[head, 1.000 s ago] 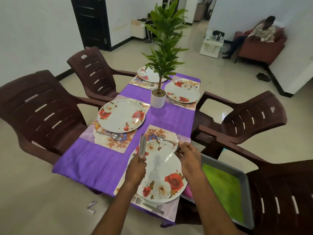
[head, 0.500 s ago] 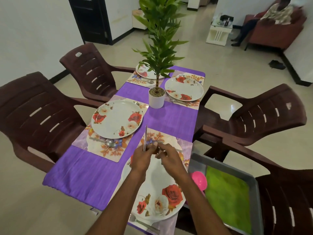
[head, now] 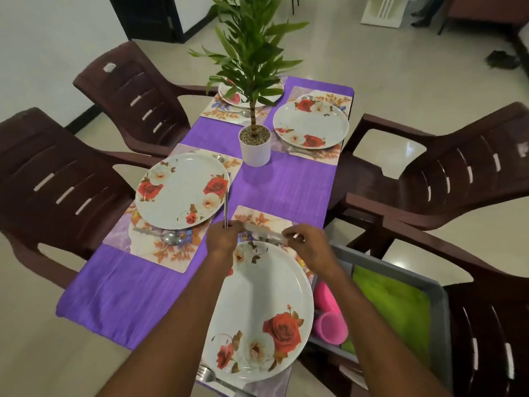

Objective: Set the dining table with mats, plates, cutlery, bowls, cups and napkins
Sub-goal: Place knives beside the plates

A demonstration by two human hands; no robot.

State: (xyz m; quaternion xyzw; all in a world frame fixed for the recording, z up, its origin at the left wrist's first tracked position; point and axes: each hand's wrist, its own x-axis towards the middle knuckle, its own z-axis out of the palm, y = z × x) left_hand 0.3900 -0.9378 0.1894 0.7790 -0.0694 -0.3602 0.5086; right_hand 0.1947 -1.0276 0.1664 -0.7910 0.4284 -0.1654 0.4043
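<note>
On the purple cloth (head: 283, 184) lie several floral mats, each with a white rose-patterned plate. My left hand (head: 221, 239) sits past the near plate (head: 263, 308) and grips thin steel cutlery (head: 226, 207) that points away from me. My right hand (head: 310, 247) pinches one end of a knife (head: 262, 230), which lies crosswise on the near mat (head: 260, 217) just beyond the plate. A fork (head: 213, 378) rests at the plate's near edge. The left plate (head: 181, 190) has a spoon (head: 171, 238) beside it.
A potted plant (head: 254, 144) stands mid-table. A grey tray (head: 438, 299) with a green cloth and pink cups (head: 329, 325) sits on a chair at right. Brown plastic chairs (head: 446, 179) surround the table. Two more plates (head: 312, 124) lie at the far end.
My view has moved closer and lower over the table. My right hand has carried the knife from above the near plate to the mat beyond it; my left hand still holds cutlery.
</note>
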